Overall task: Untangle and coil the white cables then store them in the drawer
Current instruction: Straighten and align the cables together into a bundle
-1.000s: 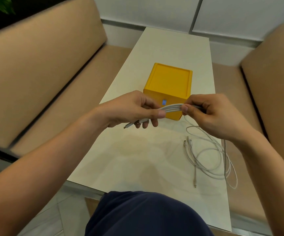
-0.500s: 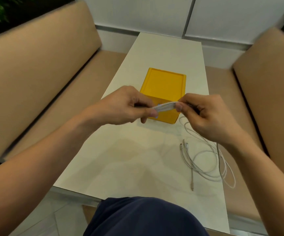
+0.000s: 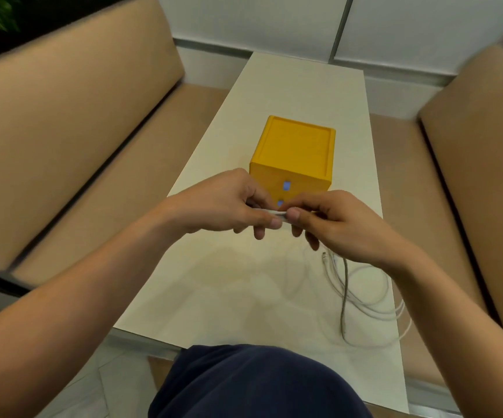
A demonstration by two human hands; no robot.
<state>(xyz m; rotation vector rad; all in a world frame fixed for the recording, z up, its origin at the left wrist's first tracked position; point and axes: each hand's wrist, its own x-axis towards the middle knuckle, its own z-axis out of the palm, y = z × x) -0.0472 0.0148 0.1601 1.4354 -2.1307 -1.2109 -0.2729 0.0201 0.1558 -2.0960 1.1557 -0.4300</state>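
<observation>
A folded bundle of white cable (image 3: 275,213) is held above the table, just in front of the yellow drawer box (image 3: 297,152). My left hand (image 3: 229,203) grips its left end and my right hand (image 3: 331,221) pinches its right end, thumbs nearly touching. Most of the bundle is hidden inside my fingers. One strand hangs from my right hand down to the table. More white cable (image 3: 367,297) lies in loose loops on the table's right side, below my right forearm. The box's drawers look closed.
The long white table (image 3: 304,86) runs away from me between two tan benches (image 3: 63,140) (image 3: 485,146). A white wall stands at the far end. My dark blue lap (image 3: 253,384) sits at the near table edge.
My hands have drawn together, so the visible stretch of cable between them has shrunk. The cable end that stuck out below my left hand is no longer seen.
</observation>
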